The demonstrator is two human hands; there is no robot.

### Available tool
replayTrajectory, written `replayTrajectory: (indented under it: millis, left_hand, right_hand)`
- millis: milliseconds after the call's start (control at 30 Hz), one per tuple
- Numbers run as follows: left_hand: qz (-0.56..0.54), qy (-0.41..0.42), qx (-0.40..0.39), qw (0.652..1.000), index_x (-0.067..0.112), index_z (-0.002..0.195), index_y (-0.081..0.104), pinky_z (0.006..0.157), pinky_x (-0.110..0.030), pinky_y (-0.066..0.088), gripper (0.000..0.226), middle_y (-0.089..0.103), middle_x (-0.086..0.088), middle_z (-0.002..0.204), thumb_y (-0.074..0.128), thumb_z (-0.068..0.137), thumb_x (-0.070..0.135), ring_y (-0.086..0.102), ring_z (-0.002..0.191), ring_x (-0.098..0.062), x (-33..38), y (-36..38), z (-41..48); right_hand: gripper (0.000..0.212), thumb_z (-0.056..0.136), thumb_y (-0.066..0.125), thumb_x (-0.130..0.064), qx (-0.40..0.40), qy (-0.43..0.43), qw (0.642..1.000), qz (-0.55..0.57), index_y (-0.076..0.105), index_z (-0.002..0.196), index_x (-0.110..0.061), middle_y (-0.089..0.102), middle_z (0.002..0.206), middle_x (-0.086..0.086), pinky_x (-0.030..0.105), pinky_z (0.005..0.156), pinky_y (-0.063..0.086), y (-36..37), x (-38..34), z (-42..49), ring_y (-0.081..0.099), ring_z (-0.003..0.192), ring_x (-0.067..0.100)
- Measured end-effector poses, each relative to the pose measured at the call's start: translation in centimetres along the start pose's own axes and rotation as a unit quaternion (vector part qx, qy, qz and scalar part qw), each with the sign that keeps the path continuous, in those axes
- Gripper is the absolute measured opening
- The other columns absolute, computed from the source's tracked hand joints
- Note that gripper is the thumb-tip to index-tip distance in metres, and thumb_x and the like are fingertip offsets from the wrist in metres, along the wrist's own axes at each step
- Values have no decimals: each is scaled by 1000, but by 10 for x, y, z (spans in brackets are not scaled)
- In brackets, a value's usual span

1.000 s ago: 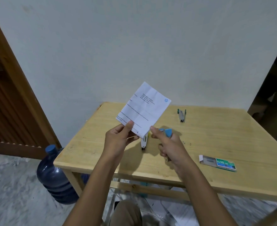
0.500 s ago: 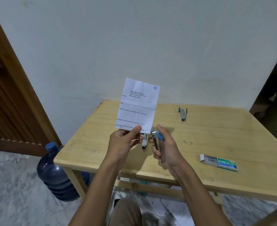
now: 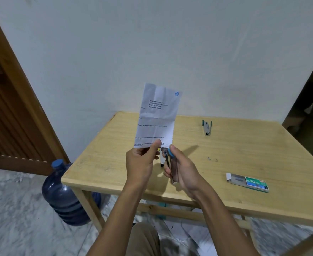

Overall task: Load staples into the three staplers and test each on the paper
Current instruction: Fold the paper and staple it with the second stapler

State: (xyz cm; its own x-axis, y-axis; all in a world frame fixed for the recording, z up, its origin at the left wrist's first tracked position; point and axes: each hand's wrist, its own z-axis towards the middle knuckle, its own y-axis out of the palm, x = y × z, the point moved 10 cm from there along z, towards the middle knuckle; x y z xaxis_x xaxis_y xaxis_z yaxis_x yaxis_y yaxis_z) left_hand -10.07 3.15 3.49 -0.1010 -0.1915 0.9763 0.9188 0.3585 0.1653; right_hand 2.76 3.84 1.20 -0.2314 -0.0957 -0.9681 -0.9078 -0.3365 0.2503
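My left hand (image 3: 142, 164) pinches the bottom edge of a creased printed paper (image 3: 156, 115) and holds it upright above the wooden table (image 3: 225, 156). My right hand (image 3: 181, 169) grips a blue-tipped metal stapler (image 3: 170, 163), nose up, its jaws at the paper's lower right corner. A second stapler (image 3: 162, 162) lies on the table behind my hands, mostly hidden. A third, green-handled stapler (image 3: 206, 128) lies at the back of the table. A green box of staples (image 3: 248, 182) sits open at the right front.
Small loose staple bits (image 3: 212, 159) lie mid-table. A blue water jug (image 3: 65, 194) stands on the floor by the table's left leg. A wooden door frame (image 3: 21, 85) rises at left. Papers lie on the floor under the table.
The paper has swung from tilted to upright and risen. My right hand turned the blue stapler nose up and brought it to the paper's bottom corner.
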Motion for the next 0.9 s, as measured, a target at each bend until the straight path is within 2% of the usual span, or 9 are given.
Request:
replayTrajectory:
  millis: [100, 200, 333, 467, 533, 600, 700, 833, 900]
  left_hand:
    - [8, 1, -10, 1000, 8, 77, 76, 69, -40, 53, 19, 68, -9, 69, 79, 81, 26, 60, 64, -17, -2, 2, -1]
    - [9, -13, -22, 1000, 6, 78, 76, 67, -35, 52, 18, 66, -3, 64, 78, 82, 24, 58, 62, -16, -5, 5, -3]
    - [-12, -32, -57, 998, 2, 85, 75, 67, -31, 51, 20, 63, -1, 62, 76, 84, 22, 55, 61, -16, -8, 12, -5]
    - [-43, -47, -87, 994, 1, 91, 75, 69, -34, 52, 18, 67, -6, 72, 74, 86, 19, 52, 60, -18, -7, 20, -7]
    - [-59, -54, -97, 992, 1, 95, 75, 69, -34, 52, 19, 69, -6, 77, 72, 87, 18, 52, 59, -16, -7, 22, -8]
    - [-69, -55, -105, 991, 0, 99, 74, 68, -34, 51, 20, 70, -8, 81, 70, 89, 17, 52, 57, -15, -6, 24, -9]
    - [-69, -50, -113, 990, 2, 101, 74, 67, -33, 50, 19, 72, -8, 86, 69, 90, 16, 53, 57, -13, -6, 26, -9]
    - [-62, -53, -120, 989, 3, 103, 74, 68, -33, 49, 21, 71, -11, 89, 69, 90, 18, 52, 61, -14, -7, 27, -9]
    - [-65, -53, -123, 989, 3, 102, 74, 68, -32, 50, 21, 71, -10, 87, 69, 90, 18, 54, 61, -15, -8, 26, -10]
  right_hand:
    - [47, 85, 52, -61, 22, -17, 999, -31, 49, 99, -16, 47, 57, -1, 33, 65, 32, -2, -4, -2, 41, 57, 14]
    - [53, 86, 50, -68, 42, -26, 997, -66, 51, 100, -17, 50, 58, -2, 37, 68, 31, -3, -9, -5, 42, 59, 14]
    - [41, 91, 47, -60, 63, -29, 995, -68, 52, 95, -20, 49, 59, -1, 30, 54, 27, -7, -18, -7, 38, 55, 13]
    - [32, 92, 52, -53, 88, -45, 994, -56, 56, 89, -21, 52, 63, 1, 20, 41, 26, -15, -21, -7, 40, 50, 9]
    - [28, 88, 56, -53, 90, -51, 994, -43, 59, 81, -25, 52, 61, -2, 18, 38, 26, -17, -23, -8, 41, 51, 9]
    - [20, 95, 54, -39, 76, -58, 995, -10, 60, 86, -23, 56, 54, -10, 14, 36, 29, -16, -26, -10, 47, 45, 3]
    - [15, 103, 46, -21, 57, -65, 996, 14, 57, 96, -13, 58, 47, -13, 7, 37, 35, -13, -29, -12, 52, 38, -4]
    - [15, 102, 48, -20, 67, -74, 995, 3, 60, 103, -11, 62, 55, -16, 7, 47, 41, -12, -31, -12, 56, 49, -5]
    - [16, 101, 50, -26, 82, -75, 993, -29, 62, 101, -16, 61, 63, -12, 10, 50, 41, -13, -31, -12, 54, 55, -1]
